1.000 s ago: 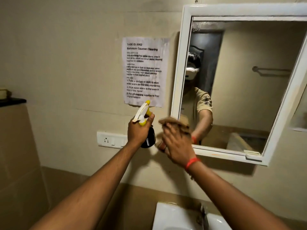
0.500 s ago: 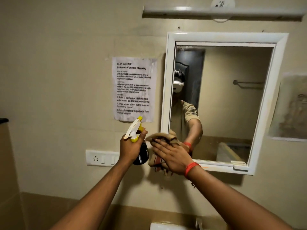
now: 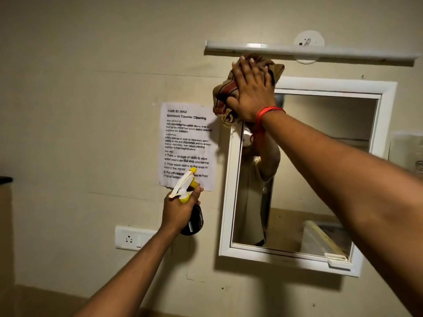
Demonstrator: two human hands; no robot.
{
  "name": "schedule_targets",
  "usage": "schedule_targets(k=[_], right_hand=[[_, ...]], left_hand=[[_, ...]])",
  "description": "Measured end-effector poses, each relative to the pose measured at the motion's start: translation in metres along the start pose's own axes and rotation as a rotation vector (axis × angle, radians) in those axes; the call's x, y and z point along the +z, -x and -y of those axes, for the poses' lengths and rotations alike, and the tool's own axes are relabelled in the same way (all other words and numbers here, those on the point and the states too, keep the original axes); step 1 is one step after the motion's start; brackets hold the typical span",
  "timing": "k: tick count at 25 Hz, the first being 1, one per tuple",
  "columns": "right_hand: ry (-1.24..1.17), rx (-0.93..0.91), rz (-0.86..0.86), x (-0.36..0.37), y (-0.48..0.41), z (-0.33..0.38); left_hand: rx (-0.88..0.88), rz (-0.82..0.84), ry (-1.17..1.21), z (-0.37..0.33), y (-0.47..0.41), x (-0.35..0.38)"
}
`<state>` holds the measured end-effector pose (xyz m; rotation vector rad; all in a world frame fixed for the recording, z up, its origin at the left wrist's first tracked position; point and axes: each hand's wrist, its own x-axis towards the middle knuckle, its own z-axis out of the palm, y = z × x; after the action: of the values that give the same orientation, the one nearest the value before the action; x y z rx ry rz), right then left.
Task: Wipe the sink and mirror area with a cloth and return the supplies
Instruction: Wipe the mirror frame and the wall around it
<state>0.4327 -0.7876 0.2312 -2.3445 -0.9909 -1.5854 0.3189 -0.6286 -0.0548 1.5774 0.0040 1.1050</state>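
Note:
My right hand [image 3: 250, 90] presses a brown and red cloth [image 3: 223, 97] flat against the top left corner of the white-framed mirror [image 3: 320, 168]. A red thread is tied around that wrist. My left hand [image 3: 178, 211] grips a dark spray bottle [image 3: 192, 221] with a white and yellow trigger head, held upright in front of the wall, left of the mirror and below the paper notice. The sink is out of view.
A printed task notice [image 3: 186, 145] is taped to the beige wall left of the mirror. A white tube light fixture [image 3: 309, 52] runs just above the cloth. A white socket plate [image 3: 131, 237] sits low on the wall. A dark ledge [image 3: 5, 179] pokes in at far left.
My right hand has risen with the cloth from the mirror's lower left corner to its top left corner. The view has tilted upward, so the sink has dropped out. The left hand keeps the bottle.

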Motion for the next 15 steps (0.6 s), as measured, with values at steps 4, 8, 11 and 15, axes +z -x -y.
schedule_targets(k=[4,8,11,15], right_hand=[[-0.018,0.081,-0.08,0.014,0.024,0.017],[-0.056,0.206,-0.079,0.06,0.095,0.057],[-0.077,0.278,-0.055,0.111,0.198,0.099],[-0.248,0.379,0.153,0.162,0.341,0.149]], left_hand=[[-0.02,-0.005,-0.01,0.009,0.001,-0.009],[-0.01,0.006,-0.01,0.011,0.01,-0.012],[0.003,0.011,-0.01,0.013,0.017,-0.015],[0.017,0.072,0.028,0.01,0.027,-0.026]])
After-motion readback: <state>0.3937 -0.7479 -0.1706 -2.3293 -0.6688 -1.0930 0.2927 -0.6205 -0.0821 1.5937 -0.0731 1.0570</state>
